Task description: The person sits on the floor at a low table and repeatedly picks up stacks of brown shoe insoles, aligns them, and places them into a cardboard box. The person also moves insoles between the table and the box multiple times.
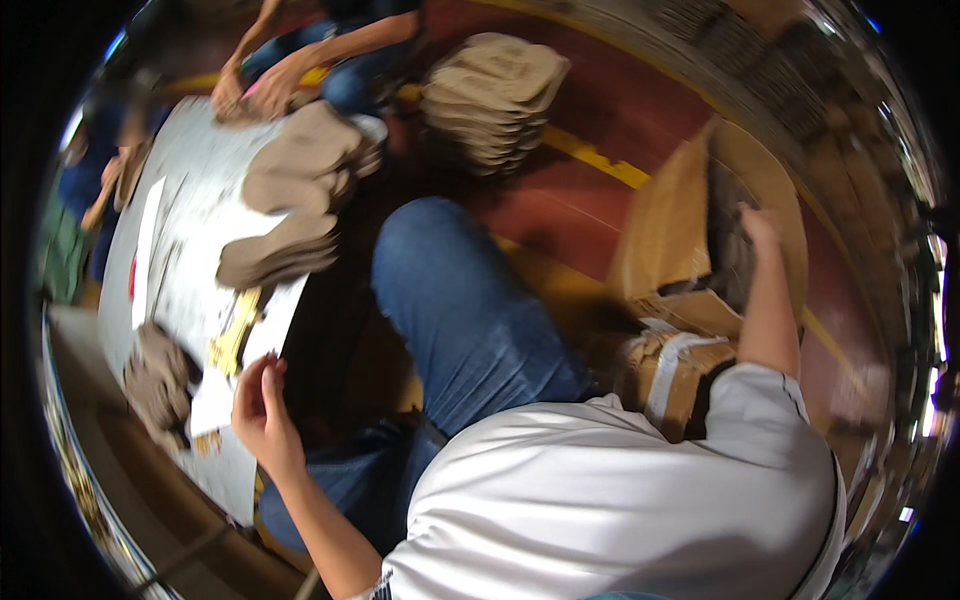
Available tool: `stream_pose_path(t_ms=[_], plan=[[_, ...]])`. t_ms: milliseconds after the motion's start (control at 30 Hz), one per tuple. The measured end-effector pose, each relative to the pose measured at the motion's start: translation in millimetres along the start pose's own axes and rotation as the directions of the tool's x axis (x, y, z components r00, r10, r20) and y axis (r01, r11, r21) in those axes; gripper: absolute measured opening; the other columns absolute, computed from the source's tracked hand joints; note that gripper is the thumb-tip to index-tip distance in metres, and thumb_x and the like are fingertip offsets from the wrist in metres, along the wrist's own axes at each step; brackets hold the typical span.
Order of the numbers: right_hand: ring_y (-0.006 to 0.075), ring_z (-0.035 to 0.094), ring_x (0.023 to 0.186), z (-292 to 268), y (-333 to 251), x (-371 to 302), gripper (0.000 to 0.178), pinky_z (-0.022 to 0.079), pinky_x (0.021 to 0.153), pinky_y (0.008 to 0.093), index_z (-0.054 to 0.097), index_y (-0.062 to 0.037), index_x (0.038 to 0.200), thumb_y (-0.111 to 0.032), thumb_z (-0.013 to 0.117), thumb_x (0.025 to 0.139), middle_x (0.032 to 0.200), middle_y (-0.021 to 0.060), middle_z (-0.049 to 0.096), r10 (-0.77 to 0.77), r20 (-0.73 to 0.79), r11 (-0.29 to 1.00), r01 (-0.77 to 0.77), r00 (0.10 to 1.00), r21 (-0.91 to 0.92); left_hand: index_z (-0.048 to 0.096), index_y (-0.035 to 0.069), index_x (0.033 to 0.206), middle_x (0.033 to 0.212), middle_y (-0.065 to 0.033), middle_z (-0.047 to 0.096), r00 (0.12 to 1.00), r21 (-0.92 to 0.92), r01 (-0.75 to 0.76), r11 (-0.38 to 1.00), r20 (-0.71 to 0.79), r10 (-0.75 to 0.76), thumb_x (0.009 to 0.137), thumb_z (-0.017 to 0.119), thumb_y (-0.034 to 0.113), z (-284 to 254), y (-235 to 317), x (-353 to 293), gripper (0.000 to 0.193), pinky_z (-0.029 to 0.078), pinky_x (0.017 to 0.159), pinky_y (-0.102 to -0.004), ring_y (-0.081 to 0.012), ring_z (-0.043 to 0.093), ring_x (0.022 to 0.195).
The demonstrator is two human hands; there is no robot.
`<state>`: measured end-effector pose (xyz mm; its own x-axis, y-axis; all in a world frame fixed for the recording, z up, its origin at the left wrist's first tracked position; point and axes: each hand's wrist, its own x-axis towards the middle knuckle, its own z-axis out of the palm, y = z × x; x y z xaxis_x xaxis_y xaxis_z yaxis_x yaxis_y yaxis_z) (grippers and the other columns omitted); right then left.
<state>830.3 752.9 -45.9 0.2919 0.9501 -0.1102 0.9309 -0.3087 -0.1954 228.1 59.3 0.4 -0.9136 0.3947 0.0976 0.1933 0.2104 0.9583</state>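
Note:
My left hand (264, 408) is raised by the near edge of the table, its fingers loosely curled and apart with nothing visible in them. Close to it on the tabletop lie small yellow pieces (232, 335) and a pile of brown insoles (157, 382). On my right, an open cardboard box (665, 225) holds dark contents that are hard to make out. My right hand (762, 226) reaches into this box; blur and the dark interior hide what its fingers do. Neat stacks of brown insoles (280, 250) rest along the table's right edge.
The pale table (190, 200) stretches away at left. Across it, another person's hands (262, 92) handle something; a second person is at far left. A tall stack of insoles (490, 100) stands on the red floor. A taped carton (675, 375) sits beside me.

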Motion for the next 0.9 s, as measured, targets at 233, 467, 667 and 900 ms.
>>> stream_pose_path(t_ms=[233, 467, 667, 900], plan=[[0.041, 0.06, 0.149, -73, -237, -215, 0.061, 0.048, 0.126, 0.0498, 0.062, -0.0069, 0.16, -0.031, 0.08, 0.107, 0.155, 0.0211, 0.066, -0.629, -0.697, 0.473, 0.881, 0.345, 0.009, 0.077, -0.008, 0.127, 0.122, -0.0132, 0.082, 0.991, -0.121, -0.131, 0.984, -0.01, 0.131, 0.112, 0.072, 0.001, 4, 41, -16, 0.018, 0.059, 0.106, -0.0324, -0.0186, 0.077, 0.112], [0.0359, 0.069, 0.137, -9, -361, -449, 0.051, 0.054, 0.118, 0.0457, 0.068, -0.0026, 0.148, -0.007, 0.08, 0.098, 0.146, 0.0184, 0.073, -0.894, -0.431, -0.348, 0.796, -0.122, 0.496, 0.08, -0.008, 0.123, 0.121, -0.018, 0.084, 0.97, -0.197, -0.224, 0.955, 0.054, 0.239, 0.099, 0.078, -0.005, -2, 74, -54, 0.024, 0.062, 0.101, -0.0335, -0.0224, 0.08, 0.11], [0.0337, 0.079, 0.1, 111, -328, -558, 0.025, 0.058, 0.101, 0.0467, 0.085, -0.0141, 0.118, -0.026, 0.078, 0.098, 0.103, 0.0101, 0.082, -0.313, 0.294, -0.829, 0.411, -0.903, 0.38, 0.081, -0.011, 0.12, 0.114, -0.0255, 0.085, 0.909, -0.366, -0.25, 0.896, 0.231, 0.348, 0.091, 0.087, 0.017, -28, 119, -72, 0.04, 0.063, 0.097, -0.0406, -0.0343, 0.083, 0.103], [0.0422, 0.073, 0.124, 101, -343, -568, 0.046, 0.058, 0.112, 0.049, 0.07, 0.0024, 0.142, -0.016, 0.079, 0.101, 0.134, 0.0228, 0.076, -0.685, 0.318, -0.228, 0.608, -0.655, 0.76, 0.079, -0.019, 0.121, 0.113, -0.0315, 0.082, 0.757, -0.804, -0.23, 0.548, 0.206, 0.62, 0.108, 0.08, 0.029, -13, 145, -70, 0.049, 0.064, 0.088, -0.044, -0.0399, 0.081, 0.099]])
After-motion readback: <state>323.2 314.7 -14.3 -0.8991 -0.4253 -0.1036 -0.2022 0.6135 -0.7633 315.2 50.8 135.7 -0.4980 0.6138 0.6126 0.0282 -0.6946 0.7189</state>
